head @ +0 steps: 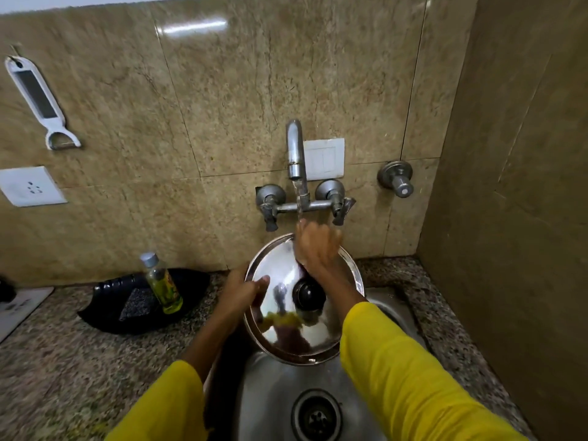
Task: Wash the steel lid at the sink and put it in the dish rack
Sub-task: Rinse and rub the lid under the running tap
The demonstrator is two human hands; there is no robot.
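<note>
The round steel lid (286, 326) with a black knob (308, 294) is held tilted over the steel sink (270, 399), its top facing me. My left hand (241, 292) grips the lid's left rim, thumb on the shiny face. My right hand (316, 246) lies flat on the lid's upper part, fingers apart, directly under the water running from the tap (295, 151). No dish rack is in view.
A black tray (108, 310) on the granite counter to the left holds a scrub pad (136, 303) and a bottle of yellow liquid (162, 284). A peeler (38, 100) and a socket (30, 186) are on the tiled wall. A side wall stands close on the right.
</note>
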